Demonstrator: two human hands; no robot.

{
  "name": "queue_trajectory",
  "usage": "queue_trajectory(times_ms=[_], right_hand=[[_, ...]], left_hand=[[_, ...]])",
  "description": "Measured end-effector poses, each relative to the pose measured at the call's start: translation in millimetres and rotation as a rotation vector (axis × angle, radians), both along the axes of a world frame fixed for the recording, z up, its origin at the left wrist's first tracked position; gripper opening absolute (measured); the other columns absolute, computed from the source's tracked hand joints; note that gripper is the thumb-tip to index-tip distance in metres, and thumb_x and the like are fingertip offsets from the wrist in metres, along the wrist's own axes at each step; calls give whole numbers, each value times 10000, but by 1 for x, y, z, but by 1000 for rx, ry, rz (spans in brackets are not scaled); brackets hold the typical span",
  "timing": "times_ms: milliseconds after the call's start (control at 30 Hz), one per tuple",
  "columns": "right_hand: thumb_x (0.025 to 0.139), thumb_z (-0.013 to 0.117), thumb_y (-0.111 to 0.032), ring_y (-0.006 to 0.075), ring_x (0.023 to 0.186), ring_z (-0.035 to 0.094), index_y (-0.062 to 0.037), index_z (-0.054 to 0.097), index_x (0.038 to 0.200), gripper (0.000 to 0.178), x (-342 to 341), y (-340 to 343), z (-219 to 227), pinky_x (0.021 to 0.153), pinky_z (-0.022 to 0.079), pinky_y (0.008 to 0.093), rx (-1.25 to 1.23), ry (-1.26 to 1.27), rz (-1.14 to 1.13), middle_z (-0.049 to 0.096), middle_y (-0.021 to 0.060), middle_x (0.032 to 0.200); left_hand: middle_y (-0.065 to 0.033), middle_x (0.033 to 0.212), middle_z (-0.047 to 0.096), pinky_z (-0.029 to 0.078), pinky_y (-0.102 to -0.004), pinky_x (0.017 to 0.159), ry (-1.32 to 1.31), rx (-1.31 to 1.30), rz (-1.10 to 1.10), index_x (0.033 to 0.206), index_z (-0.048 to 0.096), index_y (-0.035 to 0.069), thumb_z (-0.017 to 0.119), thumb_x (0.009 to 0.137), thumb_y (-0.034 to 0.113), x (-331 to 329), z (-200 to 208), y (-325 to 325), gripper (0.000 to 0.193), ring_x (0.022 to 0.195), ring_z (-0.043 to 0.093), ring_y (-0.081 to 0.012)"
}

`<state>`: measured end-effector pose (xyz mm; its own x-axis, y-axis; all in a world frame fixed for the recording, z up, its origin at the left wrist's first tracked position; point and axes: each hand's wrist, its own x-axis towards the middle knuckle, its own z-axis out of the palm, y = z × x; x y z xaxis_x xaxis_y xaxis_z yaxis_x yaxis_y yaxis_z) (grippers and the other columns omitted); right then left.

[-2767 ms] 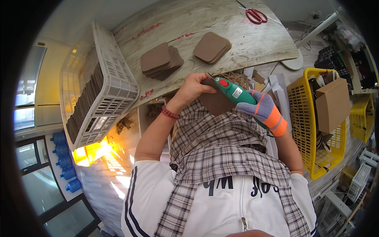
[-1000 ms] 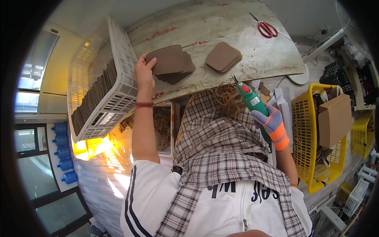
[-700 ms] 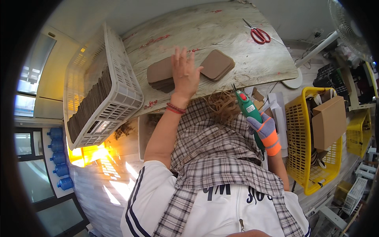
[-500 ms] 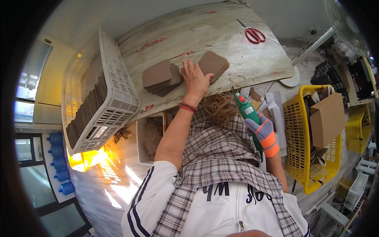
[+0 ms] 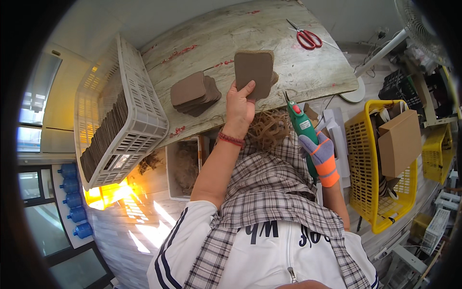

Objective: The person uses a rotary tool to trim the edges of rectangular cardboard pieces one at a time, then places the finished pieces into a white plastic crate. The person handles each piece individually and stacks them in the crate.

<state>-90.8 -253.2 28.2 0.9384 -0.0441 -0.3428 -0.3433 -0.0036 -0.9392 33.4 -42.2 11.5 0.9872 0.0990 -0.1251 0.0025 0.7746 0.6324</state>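
My left hand (image 5: pixel 240 106) is closed round the lower edge of a brown rounded pad (image 5: pixel 253 72), with the thumb on its face. It holds the pad up over the table's near edge, and part of another pad shows behind it. To its left lies a stack of similar brown pads (image 5: pixel 192 92) on the table. My right hand (image 5: pixel 317 153), in a grey and orange glove, grips a green electric cutting tool (image 5: pixel 302 123) with a red button. The tool's two thin prongs point up toward the table edge, apart from the pad.
Red-handled scissors (image 5: pixel 309 39) lie at the back right of the worn table (image 5: pixel 211 53). A white crate (image 5: pixel 144 111) of upright brown pads stands left. Brown trimmings (image 5: pixel 267 130) hang over my lap. Right are a yellow basket (image 5: pixel 358 159) with a cardboard box and a fan (image 5: pixel 418 29).
My left hand has gone from resting open between the two stacks to gripping a pad from the right one and lifting it upright. The right hand with the tool has barely moved.
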Motion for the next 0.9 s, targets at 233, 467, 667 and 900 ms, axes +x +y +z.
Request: queue_trajectory(times_ms=[233, 467, 667, 900], right_hand=[[797, 717, -216, 80, 495, 540, 0, 580, 902, 276, 5, 15, 15, 456, 422, 210, 79, -50, -49, 602, 35, 649], [800, 716, -204, 79, 494, 542, -3, 589, 945, 278, 2, 14, 22, 453, 422, 210, 68, -55, -74, 602, 31, 647], [812, 707, -210, 81, 510, 549, 4, 588, 982, 298, 5, 9, 28, 462, 426, 209, 61, -83, -77, 603, 32, 647], [816, 705, -223, 83, 507, 538, 5, 577, 996, 318, 10, 4, 37, 467, 420, 212, 74, -127, -90, 595, 29, 641]], left_hand=[[-81, 1155, 584, 451, -379, 985, -8, -453, -32, 1124, 537, 53, 584, 851, -25, -4, 6, -29, 288, 1085, 554, -247], [-97, 1200, 551, 441, -394, 997, 5, -502, -58, 1222, 462, 59, 558, 871, -15, -7, 1, -47, 371, 1115, 535, -258], [-101, 1240, 525, 437, -399, 1001, 53, -423, -111, 1245, 440, 52, 535, 882, -21, -25, 9, -59, 382, 1127, 527, -250], [-110, 1205, 557, 464, -402, 972, 3, -376, -219, 1191, 501, 59, 526, 880, -19, -38, -6, -67, 322, 1105, 547, -253]])
